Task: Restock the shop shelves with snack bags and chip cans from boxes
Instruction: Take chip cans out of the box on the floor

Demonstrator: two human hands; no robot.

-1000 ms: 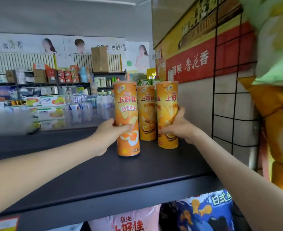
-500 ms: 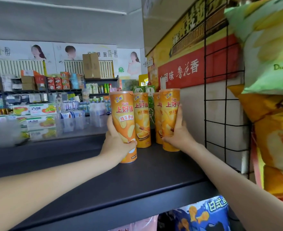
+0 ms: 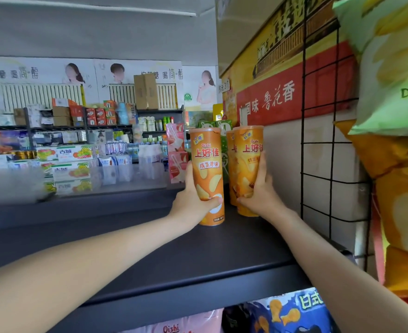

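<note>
Two orange Oishi chip cans stand upright on the dark top shelf [image 3: 150, 255]. My left hand [image 3: 193, 200] grips the left chip can [image 3: 206, 164] low on its side. My right hand [image 3: 258, 193] wraps round the right chip can [image 3: 249, 155], which stands close to the wall. Another orange can [image 3: 231, 164] is partly hidden right behind the right one, and green cans [image 3: 224, 131] show further back.
A black wire grid [image 3: 318, 152] hung with yellow and green snack bags [image 3: 395, 92] rises at the right. Snack bags [image 3: 292, 311] fill the shelf below. Far shelves with boxed goods [image 3: 65, 152] lie beyond the shelf's back edge.
Both hands have slid their cans further back along the shelf towards the wall. The left can now stands beside the right one, hiding the can that showed between them.
</note>
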